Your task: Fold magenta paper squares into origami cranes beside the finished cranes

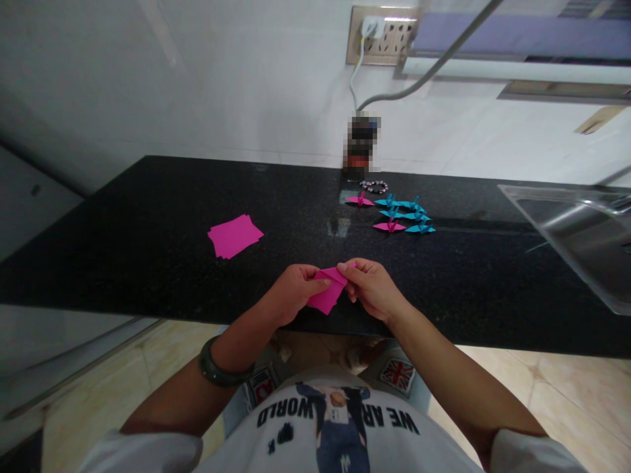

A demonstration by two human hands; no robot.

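A partly folded pink paper [327,292] is pinched between both my hands, just above the near edge of the black counter [148,263]. My left hand [294,290] grips its left side with closed fingers. My right hand [371,286] pinches its upper right corner. A stack of flat pink paper squares [234,236] lies on the counter to the left. Folded paper cranes sit further back to the right, several teal cranes [405,213] with pink cranes [389,226] among them.
A steel sink [576,236] is set into the counter at the right. A beaded bracelet [373,186] lies by a blurred dark object [361,143] at the wall. A wall socket [379,36] with a white cable hangs above. A dark bangle [217,370] circles my left wrist.
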